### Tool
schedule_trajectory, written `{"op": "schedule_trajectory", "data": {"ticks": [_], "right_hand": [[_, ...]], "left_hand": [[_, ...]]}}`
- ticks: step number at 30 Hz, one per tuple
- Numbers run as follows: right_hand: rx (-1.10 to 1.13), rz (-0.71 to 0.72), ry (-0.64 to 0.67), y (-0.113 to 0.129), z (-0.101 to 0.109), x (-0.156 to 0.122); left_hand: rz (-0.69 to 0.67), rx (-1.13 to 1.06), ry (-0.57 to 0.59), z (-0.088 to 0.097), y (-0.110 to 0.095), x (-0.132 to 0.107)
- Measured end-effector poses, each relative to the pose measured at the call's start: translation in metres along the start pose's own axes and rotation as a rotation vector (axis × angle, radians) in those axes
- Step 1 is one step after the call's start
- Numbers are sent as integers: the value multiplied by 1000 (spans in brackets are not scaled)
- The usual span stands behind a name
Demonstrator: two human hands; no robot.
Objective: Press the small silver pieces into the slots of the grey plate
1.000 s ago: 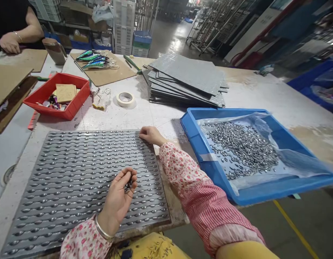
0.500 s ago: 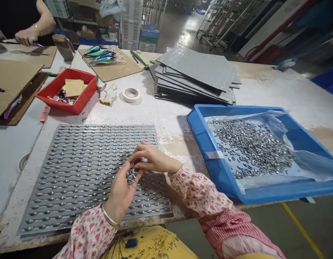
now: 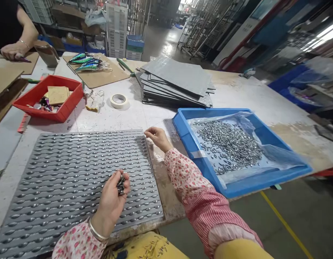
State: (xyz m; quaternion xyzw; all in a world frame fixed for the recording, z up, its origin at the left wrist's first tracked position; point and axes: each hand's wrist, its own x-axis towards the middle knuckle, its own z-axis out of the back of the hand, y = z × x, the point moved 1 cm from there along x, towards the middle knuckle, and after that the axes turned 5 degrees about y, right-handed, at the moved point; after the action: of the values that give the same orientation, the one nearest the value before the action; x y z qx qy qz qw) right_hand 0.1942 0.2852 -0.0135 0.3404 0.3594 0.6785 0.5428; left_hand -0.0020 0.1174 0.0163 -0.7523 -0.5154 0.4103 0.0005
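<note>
A grey ridged board (image 3: 82, 158) lies in front of me, its rows filled with small shiny oval metal pieces. Above its lower right part, my left hand (image 3: 112, 196) curls around a small heap of loose metal pieces (image 3: 120, 185). My right hand (image 3: 158, 138) is at the board's far right corner, thumb and fingers pinched together. What is between those fingertips is too small to make out. To the right, a blue tray (image 3: 184, 135) lined with clear plastic holds a spread pile of the same metal pieces (image 3: 231, 144).
Behind the board stand a red bin (image 3: 66, 109), a roll of masking tape (image 3: 119, 101) and a stack of grey boards (image 3: 174, 77). Blue-green fishing lures (image 3: 87, 63) lie on brown board at the back. A co-worker's hand (image 3: 14, 50) is at the far left.
My right hand has left my left palm and moved to the board's far right corner. My left hand has closed more around its metal pieces. The view has turned right.
</note>
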Motion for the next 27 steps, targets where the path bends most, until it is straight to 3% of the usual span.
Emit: {"op": "schedule_trajectory", "data": {"ticks": [4,15,22,27], "right_hand": [[-127,-3,42,-14,-1,15],[-195,-59,144,-18,-9,24],[-209,-72,96,-21,-8,23],[-250,24,58,-9,-19,23]], "left_hand": [[6,27,18,-2,-1,0],[0,86,-36,-1,0,2],[6,109,-21,0,2,1],[-5,129,-40,0,2,0]]}}
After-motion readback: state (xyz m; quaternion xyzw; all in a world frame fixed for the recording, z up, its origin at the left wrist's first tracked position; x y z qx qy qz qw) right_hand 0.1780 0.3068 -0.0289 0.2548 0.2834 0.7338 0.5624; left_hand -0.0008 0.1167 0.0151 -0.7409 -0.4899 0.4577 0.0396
